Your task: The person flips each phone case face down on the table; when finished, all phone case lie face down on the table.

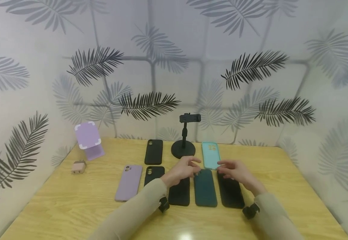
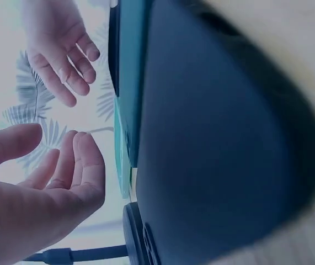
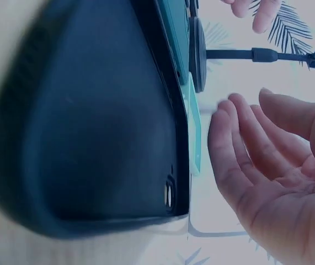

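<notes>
My left hand (image 1: 180, 170) hovers over the top end of a black phone case (image 1: 180, 193), its fingers loosely bent with nothing between them. To its right a dark teal phone case (image 1: 205, 190) lies back up between both hands. Loosely bent too, and holding nothing, my right hand (image 1: 236, 171) is above another black phone case (image 1: 231, 194). That case lies inner side up in the right wrist view, with its camera cutout (image 3: 170, 194) showing. Just behind the hands is a light turquoise phone case (image 1: 211, 155). In the left wrist view, both hands are apart from the cases.
Two more black phone cases (image 1: 153, 152) and a lilac phone case (image 1: 128, 183) lie to the left. At the back stands a black phone stand (image 1: 183, 149). A purple stand (image 1: 88, 136) and a plug adapter (image 1: 78, 167) are far left on the wooden table (image 1: 59, 203).
</notes>
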Demonstrator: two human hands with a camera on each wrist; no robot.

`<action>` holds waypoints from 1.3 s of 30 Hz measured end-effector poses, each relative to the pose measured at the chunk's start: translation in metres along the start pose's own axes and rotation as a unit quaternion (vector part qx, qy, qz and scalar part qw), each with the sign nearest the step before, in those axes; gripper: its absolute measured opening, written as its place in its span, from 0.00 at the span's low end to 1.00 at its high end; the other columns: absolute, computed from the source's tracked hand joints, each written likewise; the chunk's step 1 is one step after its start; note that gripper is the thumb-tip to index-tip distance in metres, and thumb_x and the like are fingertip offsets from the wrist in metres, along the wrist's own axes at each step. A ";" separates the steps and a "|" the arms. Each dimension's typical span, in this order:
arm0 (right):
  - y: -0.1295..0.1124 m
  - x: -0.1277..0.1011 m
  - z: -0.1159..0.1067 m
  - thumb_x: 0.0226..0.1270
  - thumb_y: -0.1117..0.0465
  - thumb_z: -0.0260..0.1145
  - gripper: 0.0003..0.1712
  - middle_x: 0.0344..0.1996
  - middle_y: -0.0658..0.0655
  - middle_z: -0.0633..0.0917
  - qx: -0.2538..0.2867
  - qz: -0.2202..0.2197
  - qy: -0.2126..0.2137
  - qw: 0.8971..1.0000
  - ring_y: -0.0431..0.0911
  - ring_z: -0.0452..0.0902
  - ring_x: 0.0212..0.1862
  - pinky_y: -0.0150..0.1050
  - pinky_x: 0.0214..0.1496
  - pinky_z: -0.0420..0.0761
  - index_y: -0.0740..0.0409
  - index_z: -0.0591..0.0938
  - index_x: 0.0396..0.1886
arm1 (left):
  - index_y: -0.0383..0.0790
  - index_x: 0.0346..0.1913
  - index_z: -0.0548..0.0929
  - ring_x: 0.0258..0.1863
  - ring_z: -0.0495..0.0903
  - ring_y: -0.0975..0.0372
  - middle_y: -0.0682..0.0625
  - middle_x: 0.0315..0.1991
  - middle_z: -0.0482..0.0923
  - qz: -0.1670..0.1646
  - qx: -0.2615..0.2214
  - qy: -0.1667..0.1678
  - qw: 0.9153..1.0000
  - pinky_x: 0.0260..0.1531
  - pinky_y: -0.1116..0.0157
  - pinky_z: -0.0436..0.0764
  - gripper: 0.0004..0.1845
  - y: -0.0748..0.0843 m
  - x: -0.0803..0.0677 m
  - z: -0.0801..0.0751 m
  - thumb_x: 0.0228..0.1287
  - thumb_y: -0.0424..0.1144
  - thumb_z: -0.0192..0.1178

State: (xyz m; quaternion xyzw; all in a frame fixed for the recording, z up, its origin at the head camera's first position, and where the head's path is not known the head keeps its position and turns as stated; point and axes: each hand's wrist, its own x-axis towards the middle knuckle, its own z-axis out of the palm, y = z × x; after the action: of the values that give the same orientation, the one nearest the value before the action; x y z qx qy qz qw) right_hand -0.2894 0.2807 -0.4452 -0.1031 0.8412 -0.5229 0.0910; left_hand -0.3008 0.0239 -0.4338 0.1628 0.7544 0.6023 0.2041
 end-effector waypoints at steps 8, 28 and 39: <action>0.003 0.016 -0.008 0.72 0.66 0.60 0.23 0.57 0.74 0.79 -0.049 -0.029 0.053 0.997 0.62 0.77 0.58 0.44 0.55 0.83 0.76 0.73 0.61 | 0.33 0.61 0.76 0.51 0.81 0.49 0.41 0.51 0.80 -0.004 -0.035 0.037 0.999 0.56 0.51 0.80 0.20 0.003 0.025 0.001 0.67 0.31 0.57; 0.016 0.041 -0.020 0.76 0.63 0.55 0.26 0.65 0.74 0.71 -0.085 0.015 -0.012 0.996 0.64 0.70 0.65 0.52 0.63 0.76 0.75 0.69 0.66 | 0.29 0.67 0.71 0.61 0.75 0.47 0.38 0.66 0.70 -0.053 0.014 0.071 0.996 0.61 0.53 0.76 0.24 -0.003 0.063 0.023 0.69 0.31 0.57; 0.013 0.046 -0.015 0.77 0.58 0.55 0.27 0.63 0.73 0.74 -0.093 0.029 0.001 0.995 0.62 0.75 0.61 0.52 0.61 0.78 0.75 0.71 0.64 | 0.31 0.63 0.75 0.51 0.80 0.51 0.40 0.63 0.74 -0.075 0.035 0.103 0.991 0.56 0.53 0.79 0.21 -0.008 0.068 0.026 0.68 0.30 0.57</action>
State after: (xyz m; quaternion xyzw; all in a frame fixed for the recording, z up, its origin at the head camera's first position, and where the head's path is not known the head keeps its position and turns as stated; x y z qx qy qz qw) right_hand -0.3385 0.2866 -0.4526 -0.0863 0.8887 -0.4400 0.0954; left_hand -0.3463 0.0777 -0.4546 0.0498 0.8023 0.5717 0.1644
